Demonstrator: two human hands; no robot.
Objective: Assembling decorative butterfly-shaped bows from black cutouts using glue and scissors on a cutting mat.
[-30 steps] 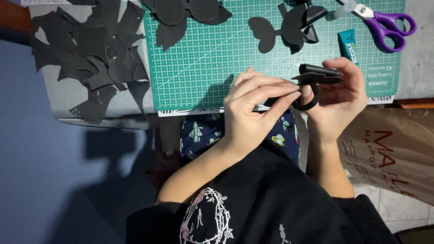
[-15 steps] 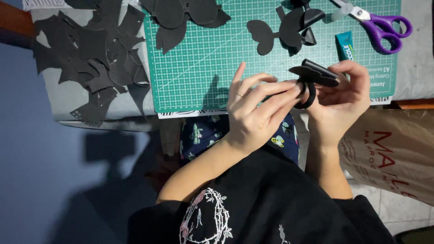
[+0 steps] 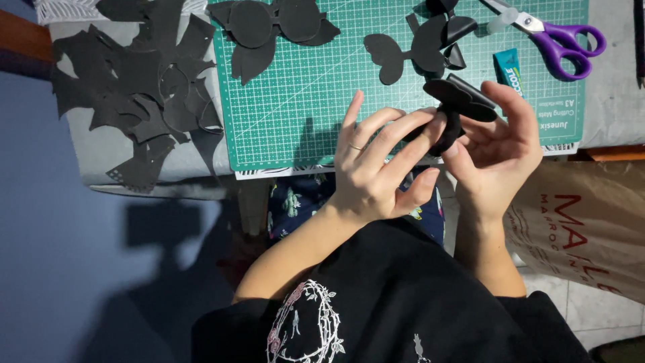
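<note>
My right hand [image 3: 500, 151] pinches the black foam bow [image 3: 457, 107] over the mat's [image 3: 302, 101] near edge. My left fingers [image 3: 396, 138] press its left end; its long axis runs left-right between both hands.

One head camera, looking steeply down, close over the left grip [image 3: 376, 168], right grip [image 3: 494, 151] and tabletop [image 3: 611, 111] beyond.

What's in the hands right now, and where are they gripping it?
A black foam bow piece. The right hand cups it from below and behind; the left hand has its fingertips on the folded middle.
</note>
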